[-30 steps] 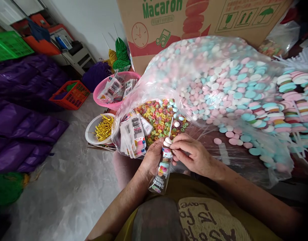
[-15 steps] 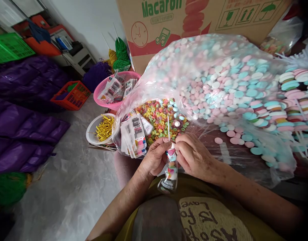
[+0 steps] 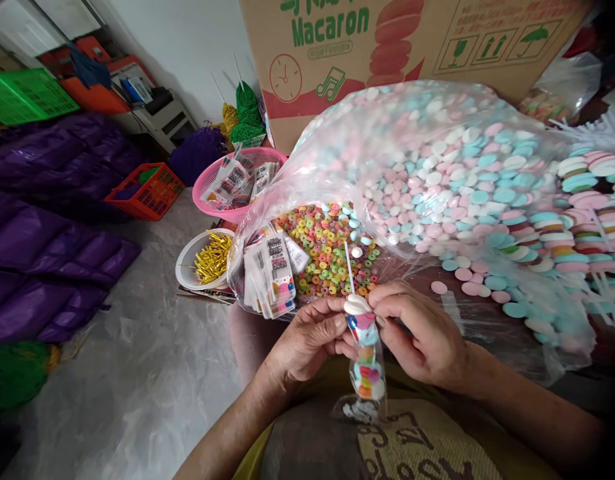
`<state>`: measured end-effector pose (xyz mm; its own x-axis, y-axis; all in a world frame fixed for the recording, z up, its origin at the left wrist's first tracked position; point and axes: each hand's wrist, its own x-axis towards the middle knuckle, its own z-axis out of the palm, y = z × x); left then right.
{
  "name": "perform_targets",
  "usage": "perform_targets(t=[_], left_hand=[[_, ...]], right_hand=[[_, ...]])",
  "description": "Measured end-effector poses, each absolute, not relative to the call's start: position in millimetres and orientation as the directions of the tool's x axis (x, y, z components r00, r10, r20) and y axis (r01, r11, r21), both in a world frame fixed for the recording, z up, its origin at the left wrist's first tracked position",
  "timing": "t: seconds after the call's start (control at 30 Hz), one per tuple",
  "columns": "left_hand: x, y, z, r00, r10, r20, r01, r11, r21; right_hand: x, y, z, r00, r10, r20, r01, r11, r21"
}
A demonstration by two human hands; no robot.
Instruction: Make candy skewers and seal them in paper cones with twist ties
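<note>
A candy skewer (image 3: 365,373) on a white stick (image 3: 349,268) hangs between my hands, partly inside a clear printed bag. White candy shows at the bag's mouth, with pink, orange and blue pieces further down. My left hand (image 3: 315,337) pinches the bag's upper left side between thumb and fingers. At the upper right edge, the fingertips of my right hand (image 3: 420,327) are closed on the bag's rim. Beyond my hands lie ring gummies (image 3: 320,247) and a stack of printed bags (image 3: 273,273).
A large plastic sack of pastel candies (image 3: 437,167) spreads across the table before a cardboard box (image 3: 332,80). Finished-looking skewers (image 3: 557,233) lie at right. At left are a bowl of gold ties (image 3: 187,267), a pink basket (image 3: 202,187), an orange crate (image 3: 162,193) and purple bags (image 3: 47,267).
Both hands and the skewer have shifted slightly right and down in view. More of the white candy at the top shows, and my fingers sit at the bag's rim.
</note>
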<state>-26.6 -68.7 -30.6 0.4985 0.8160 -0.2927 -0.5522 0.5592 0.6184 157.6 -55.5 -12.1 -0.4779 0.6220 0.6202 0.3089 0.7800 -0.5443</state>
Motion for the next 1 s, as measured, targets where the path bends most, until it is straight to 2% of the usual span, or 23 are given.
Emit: perform_targets(t=[0.1, 0.17, 0.27, 0.37, 0.43, 0.5, 0.6, 0.67, 0.73, 0.8, 0.93, 1.0], left_hand=[[-25.5, -76.0, -23.0, 0.521, 0.827, -0.211, -0.556, 0.516, 0.652], [-22.7, -78.1, -16.2, 0.447, 0.881, -0.153, -0.556, 0.408, 0.724], [-19.5, -79.1, -8.7, 0.241, 0.968, -0.075, -0.468, 0.183, 0.864], [-21.6, -77.4, -7.2, 0.132, 0.99, 0.058, -0.223, -0.027, 0.974], [-26.5, -73.4, -8.1, 0.109, 0.98, 0.164, -0.057, -0.159, 0.986], [-32.8, -66.8, -8.9, 0.146, 0.938, 0.314, 0.112, -0.331, 0.937], [-41.1, -54.0, -9.0, 0.305, 0.796, 0.524, 0.351, -0.605, 0.715], [-44.3, -46.4, -9.8, 0.387, 0.713, 0.585, 0.434, -0.701, 0.567], [-45.4, -41.6, -11.9, 0.439, 0.682, 0.584, 0.475, -0.728, 0.494], [-45.6, -40.3, -14.4, 0.465, 0.691, 0.554, 0.489, -0.722, 0.49], [-45.8, -42.6, -15.6, 0.482, 0.717, 0.503, 0.428, -0.694, 0.579], [-46.6, -42.5, -13.6, 0.492, 0.713, 0.499, 0.418, -0.696, 0.584]], right_hand=[[165.0, -64.2, -1.9, -0.512, 0.676, 0.53, 0.207, 0.696, -0.688], [167.2, -66.0, 1.1, -0.495, 0.715, 0.494, 0.215, 0.651, -0.728], [166.6, -61.6, -0.5, -0.4, 0.696, 0.596, 0.362, 0.718, -0.594], [163.0, -52.8, -7.1, -0.411, 0.601, 0.686, 0.466, 0.785, -0.408], [160.0, -47.6, -11.8, -0.454, 0.537, 0.711, 0.493, 0.816, -0.301], [157.2, -43.6, -14.9, -0.487, 0.485, 0.726, 0.53, 0.825, -0.196], [154.0, -39.0, -15.9, -0.512, 0.439, 0.739, 0.569, 0.818, -0.091], [152.6, -36.5, -15.3, -0.516, 0.422, 0.745, 0.57, 0.819, -0.07], [152.3, -34.3, -14.9, -0.522, 0.42, 0.743, 0.559, 0.826, -0.073], [153.1, -33.1, -15.0, -0.531, 0.424, 0.734, 0.545, 0.834, -0.088], [156.3, -34.6, -15.7, -0.511, 0.447, 0.734, 0.528, 0.837, -0.142], [157.0, -36.8, -16.3, -0.509, 0.445, 0.737, 0.508, 0.846, -0.159]])
